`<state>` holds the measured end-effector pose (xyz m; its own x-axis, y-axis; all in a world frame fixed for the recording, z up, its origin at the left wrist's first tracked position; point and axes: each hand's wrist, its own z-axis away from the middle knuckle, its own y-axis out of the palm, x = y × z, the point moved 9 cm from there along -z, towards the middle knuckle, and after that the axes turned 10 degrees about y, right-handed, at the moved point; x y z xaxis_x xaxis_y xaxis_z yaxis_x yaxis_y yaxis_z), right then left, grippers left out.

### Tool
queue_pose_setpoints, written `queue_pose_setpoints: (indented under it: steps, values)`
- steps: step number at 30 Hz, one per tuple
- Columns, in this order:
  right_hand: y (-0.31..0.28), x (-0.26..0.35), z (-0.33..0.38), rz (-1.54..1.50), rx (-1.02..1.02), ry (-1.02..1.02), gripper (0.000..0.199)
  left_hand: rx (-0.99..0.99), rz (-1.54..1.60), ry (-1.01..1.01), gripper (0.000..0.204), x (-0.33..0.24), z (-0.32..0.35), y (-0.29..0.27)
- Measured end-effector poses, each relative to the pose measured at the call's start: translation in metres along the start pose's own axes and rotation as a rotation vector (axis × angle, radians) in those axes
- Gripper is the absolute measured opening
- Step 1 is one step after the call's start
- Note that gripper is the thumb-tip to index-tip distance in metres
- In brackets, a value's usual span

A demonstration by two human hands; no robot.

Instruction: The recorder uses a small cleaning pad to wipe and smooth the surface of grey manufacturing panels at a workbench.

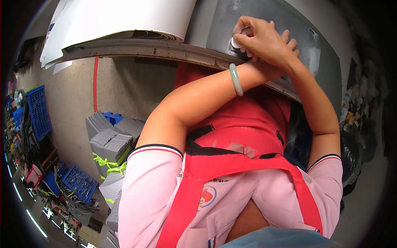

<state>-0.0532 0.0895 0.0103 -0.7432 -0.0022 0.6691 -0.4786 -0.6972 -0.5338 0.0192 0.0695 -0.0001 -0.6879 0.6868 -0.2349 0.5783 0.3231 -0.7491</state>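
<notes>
My right hand (264, 41) is closed, thumb and forefinger pinching a small white rounded piece (236, 43) whose kind I cannot make out. It is over the near left corner of a dark grey sheet (223, 25) on the worktable. My left forearm, with a pale green bangle (236, 79) round it, passes under my right wrist. Several fingers of my left hand (292, 44) show beyond the right one, apart and resting on the dark sheet; the rest of that hand is hidden.
Large white sheets (124, 18), curled at the near edge, lie at the table's left. Below the table's worn front edge (149, 50), bundles of grey sheets (109, 142) tied with yellow-green strips stand on the floor. Blue plastic crates (39, 111) are at far left; black bags (351, 153) at right.
</notes>
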Motion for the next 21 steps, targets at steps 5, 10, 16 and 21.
queue_pose_setpoints:
  steps: [5,10,16,21]
  values:
    - [0.012,0.006,0.004,0.138,0.023,0.009,0.012,-0.044,-0.002,0.02,0.043,-0.003,0.005,-0.002]
    - [0.032,0.002,0.011,0.218,0.272,0.024,0.016,0.056,-0.067,0.035,0.046,-0.004,0.012,0.003]
    - [0.0,0.016,0.034,0.346,-0.265,-0.507,0.021,0.168,-0.053,-0.014,0.045,0.005,-0.006,0.023]
    - [0.012,0.018,0.034,0.414,-0.253,-0.546,0.018,0.258,0.043,-0.053,0.046,0.002,-0.012,0.016]
